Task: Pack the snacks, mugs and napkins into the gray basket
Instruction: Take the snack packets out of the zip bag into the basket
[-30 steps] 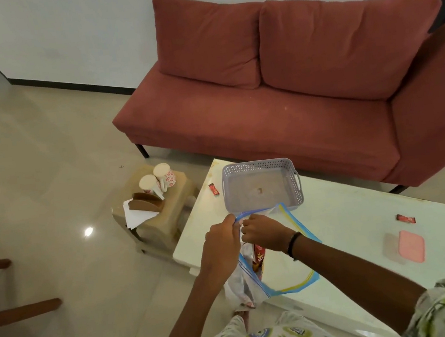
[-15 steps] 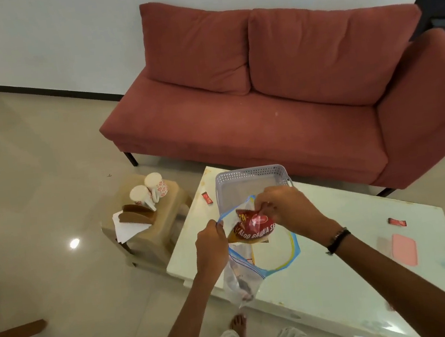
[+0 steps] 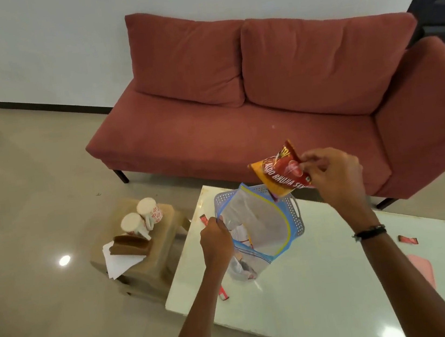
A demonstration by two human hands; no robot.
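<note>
A person stands at the near edge of a pale bench point(image 3: 329, 281), the right hand point(image 3: 332, 175) raised above its far edge and pinching a red snack packet point(image 3: 280, 173) by one corner between thumb and fingertips. The left hand point(image 3: 215, 240) is closed around the rim of a clear zip bag point(image 3: 257, 226), holding it open in front of the gray basket point(image 3: 296, 215), which sits at the bench's far left corner. Beyond the bench's left edge, a low stool point(image 3: 142, 252) carries two white mugs point(image 3: 142, 220) and white napkins point(image 3: 120, 262) beside a brown holder point(image 3: 130, 247).
</note>
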